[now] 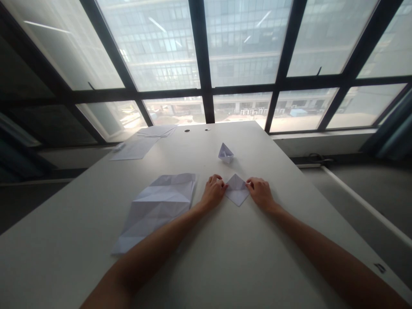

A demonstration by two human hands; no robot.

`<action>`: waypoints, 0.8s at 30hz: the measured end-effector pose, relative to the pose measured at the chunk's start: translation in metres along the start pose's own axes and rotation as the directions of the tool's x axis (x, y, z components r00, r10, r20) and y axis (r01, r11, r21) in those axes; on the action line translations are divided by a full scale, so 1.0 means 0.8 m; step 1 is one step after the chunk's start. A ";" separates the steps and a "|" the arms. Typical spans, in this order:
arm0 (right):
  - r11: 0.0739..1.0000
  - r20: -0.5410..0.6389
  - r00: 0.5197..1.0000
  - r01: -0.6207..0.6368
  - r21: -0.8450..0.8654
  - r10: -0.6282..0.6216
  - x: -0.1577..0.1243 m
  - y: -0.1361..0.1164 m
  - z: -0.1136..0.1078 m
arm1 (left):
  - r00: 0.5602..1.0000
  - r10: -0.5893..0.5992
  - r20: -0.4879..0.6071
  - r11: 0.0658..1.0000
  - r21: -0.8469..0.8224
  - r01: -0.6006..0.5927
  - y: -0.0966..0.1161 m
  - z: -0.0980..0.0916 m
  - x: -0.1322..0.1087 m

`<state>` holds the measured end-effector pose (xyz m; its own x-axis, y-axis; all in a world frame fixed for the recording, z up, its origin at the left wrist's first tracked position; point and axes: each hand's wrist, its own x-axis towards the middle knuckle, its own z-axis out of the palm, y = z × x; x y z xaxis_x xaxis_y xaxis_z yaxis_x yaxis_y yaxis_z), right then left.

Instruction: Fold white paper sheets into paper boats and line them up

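A small sheet of white paper, folded into a diamond (237,191), lies on the white table between my hands. My left hand (215,191) pinches its left corner, while my right hand (259,192) has the right corner between thumb and fingers. A crease runs across the diamond from side to side. Just beyond it stands a folded paper boat (225,153). To the left of my left hand, partly behind my forearm, rests a larger creased sheet of paper (161,206) with several fold lines.
Flat sheets of paper (135,149) lie at the table's far left, with a small whitish object (119,146) at their edge. Two round holes are set near the far edge of the table (289,257). Tall framed windows stand beyond.
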<state>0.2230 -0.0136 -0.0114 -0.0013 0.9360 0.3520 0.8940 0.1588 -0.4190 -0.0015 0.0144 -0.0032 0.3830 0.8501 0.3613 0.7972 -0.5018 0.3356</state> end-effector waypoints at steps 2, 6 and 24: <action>0.999 -0.011 1.000 0.004 -0.033 -0.004 -0.001 0.000 -0.001 | 1.000 -0.009 0.006 0.999 0.034 0.008 0.001 -0.001 -0.001; 0.997 -0.017 1.000 0.025 -0.073 -0.026 -0.001 0.000 0.000 | 1.000 -0.021 -0.005 0.998 0.059 0.021 0.003 0.000 -0.004; 0.993 0.019 0.996 0.094 -0.074 -0.093 -0.004 -0.010 -0.005 | 0.868 0.384 0.316 0.921 -0.068 -0.383 0.011 -0.005 -0.009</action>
<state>0.2177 -0.0194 -0.0059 -0.0926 0.9229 0.3737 0.9207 0.2223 -0.3207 0.0007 0.0035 0.0004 0.7860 0.5950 0.1679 0.5557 -0.7990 0.2299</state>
